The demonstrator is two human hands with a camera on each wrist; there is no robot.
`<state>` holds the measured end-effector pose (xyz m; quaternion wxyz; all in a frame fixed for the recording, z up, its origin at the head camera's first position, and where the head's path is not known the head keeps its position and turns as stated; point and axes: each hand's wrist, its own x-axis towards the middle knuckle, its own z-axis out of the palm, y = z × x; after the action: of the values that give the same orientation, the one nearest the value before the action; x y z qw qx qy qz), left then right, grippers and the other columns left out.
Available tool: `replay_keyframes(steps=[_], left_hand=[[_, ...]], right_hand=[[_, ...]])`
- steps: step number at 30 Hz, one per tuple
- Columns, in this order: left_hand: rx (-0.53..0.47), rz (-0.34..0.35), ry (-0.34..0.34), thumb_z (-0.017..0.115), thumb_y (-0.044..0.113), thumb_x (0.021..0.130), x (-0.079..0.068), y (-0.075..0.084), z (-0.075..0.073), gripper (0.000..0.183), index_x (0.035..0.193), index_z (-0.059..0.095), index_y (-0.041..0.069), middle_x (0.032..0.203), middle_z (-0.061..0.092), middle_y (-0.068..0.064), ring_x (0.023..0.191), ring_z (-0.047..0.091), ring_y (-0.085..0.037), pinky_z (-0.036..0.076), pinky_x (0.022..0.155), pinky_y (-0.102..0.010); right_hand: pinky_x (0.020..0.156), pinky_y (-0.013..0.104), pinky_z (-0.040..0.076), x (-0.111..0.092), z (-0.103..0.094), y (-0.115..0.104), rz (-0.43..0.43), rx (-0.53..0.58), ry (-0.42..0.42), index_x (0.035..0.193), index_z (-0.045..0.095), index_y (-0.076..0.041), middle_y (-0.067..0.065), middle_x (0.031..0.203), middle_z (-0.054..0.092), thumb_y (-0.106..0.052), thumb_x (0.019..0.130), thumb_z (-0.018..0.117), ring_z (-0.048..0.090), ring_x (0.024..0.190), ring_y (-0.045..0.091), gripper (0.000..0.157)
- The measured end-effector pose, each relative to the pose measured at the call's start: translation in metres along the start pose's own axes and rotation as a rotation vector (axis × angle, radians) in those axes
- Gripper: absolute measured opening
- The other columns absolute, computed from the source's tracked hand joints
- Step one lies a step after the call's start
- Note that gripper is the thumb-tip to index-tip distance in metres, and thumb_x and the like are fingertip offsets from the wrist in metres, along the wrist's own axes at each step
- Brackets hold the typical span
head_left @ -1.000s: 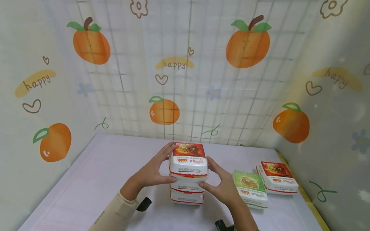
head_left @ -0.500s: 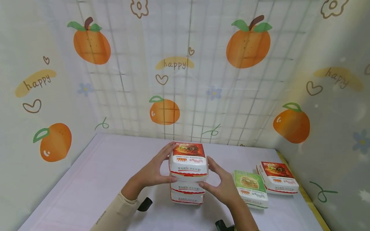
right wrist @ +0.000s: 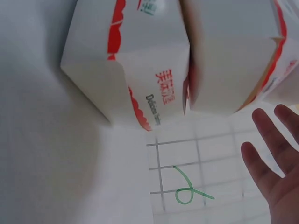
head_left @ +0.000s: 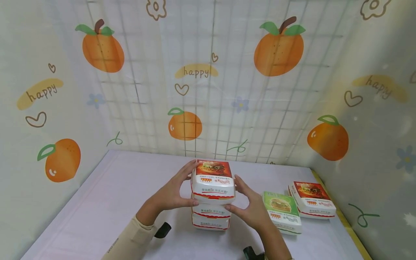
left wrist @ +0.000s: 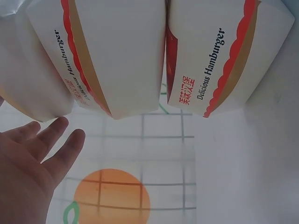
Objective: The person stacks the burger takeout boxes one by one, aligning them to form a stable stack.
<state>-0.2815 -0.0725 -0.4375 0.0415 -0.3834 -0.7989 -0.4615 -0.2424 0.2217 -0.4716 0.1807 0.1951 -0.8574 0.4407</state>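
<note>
A hamburger box (head_left: pixel 212 184) with a red burger picture on its lid tops a stack at the middle of the table. Two more white boxes, a middle box (head_left: pixel 213 210) and a bottom box (head_left: pixel 210 222), are below it. My left hand (head_left: pixel 173 189) grips the top box from the left, thumb at its near lower corner and fingertips at the lid's far left edge. From the right, my right hand (head_left: pixel 248 206) holds the same box, thumb under its near corner. Fingers (left wrist: pixel 60 158) of the left hand and fingers (right wrist: pixel 268 140) of the right extend beside the stack in the wrist views.
To the right lie a green-lidded hamburger box (head_left: pixel 281 211) and, behind it, another red-lidded box (head_left: pixel 312 198) near the table's yellow right edge. A curtain (head_left: pixel 149 119) printed with oranges stands behind the white table (head_left: pixel 130 177).
The top box has shifted very slightly to the right on the stack, and my right hand has moved a little with it. The lower boxes and the boxes at the right stay put.
</note>
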Motion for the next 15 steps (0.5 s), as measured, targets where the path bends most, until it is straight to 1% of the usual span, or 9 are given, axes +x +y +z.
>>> replay_keyframes(steps=[3, 5, 9, 12, 15], left_hand=[[-0.017, 0.001, 0.011, 0.081, 0.044, 0.075, -0.002, -0.001, 0.002, 0.107, 0.156, 0.013, 0.031, 0.161, 0.011, 0.008, 0.142, 0.022, -0.015, 0.038, 0.105, -0.047], [-0.031, -0.006, 0.021, 0.081, 0.043, 0.075, -0.005, -0.001, 0.003, 0.108, 0.157, 0.012, 0.031, 0.161, 0.011, 0.007, 0.141, 0.025, -0.017, 0.037, 0.105, -0.049], [-0.039, -0.019, 0.029, 0.081, 0.043, 0.075, -0.008, -0.002, 0.005, 0.108, 0.157, 0.011, 0.031, 0.161, 0.012, 0.007, 0.140, 0.029, -0.018, 0.037, 0.105, -0.051], [-0.014, -0.018, 0.037, 0.081, 0.044, 0.075, -0.009, -0.003, 0.003, 0.108, 0.157, 0.012, 0.028, 0.161, 0.013, 0.004, 0.140, 0.030, -0.020, 0.038, 0.104, -0.053], [0.003, -0.018, 0.046, 0.081, 0.045, 0.075, -0.007, -0.002, 0.003, 0.108, 0.157, 0.013, 0.026, 0.161, 0.015, 0.005, 0.139, 0.031, -0.019, 0.038, 0.104, -0.053]], right_hand=[[0.095, 0.064, 0.040, -0.002, -0.001, 0.001, 0.001, -0.004, -0.001, 0.151, 0.035, -0.031, 0.002, 0.139, 0.055, -0.040, 0.072, 0.086, 0.059, 0.116, 0.028, 0.096], [0.095, 0.064, 0.040, -0.004, -0.002, 0.000, -0.008, 0.000, -0.004, 0.152, 0.034, -0.031, 0.002, 0.140, 0.054, -0.039, 0.072, 0.086, 0.059, 0.115, 0.028, 0.096], [0.094, 0.065, 0.039, -0.005, -0.009, -0.002, -0.012, 0.001, 0.000, 0.152, 0.033, -0.029, 0.002, 0.141, 0.053, -0.037, 0.072, 0.087, 0.059, 0.115, 0.029, 0.097], [0.095, 0.067, 0.038, -0.003, -0.017, -0.003, 0.030, -0.023, -0.002, 0.153, 0.030, -0.032, -0.001, 0.142, 0.052, -0.043, 0.072, 0.086, 0.057, 0.119, 0.029, 0.099], [0.096, 0.068, 0.035, -0.006, -0.030, 0.000, 0.085, -0.073, -0.009, 0.153, 0.029, -0.034, -0.001, 0.141, 0.052, -0.052, 0.071, 0.083, 0.055, 0.121, 0.029, 0.100]])
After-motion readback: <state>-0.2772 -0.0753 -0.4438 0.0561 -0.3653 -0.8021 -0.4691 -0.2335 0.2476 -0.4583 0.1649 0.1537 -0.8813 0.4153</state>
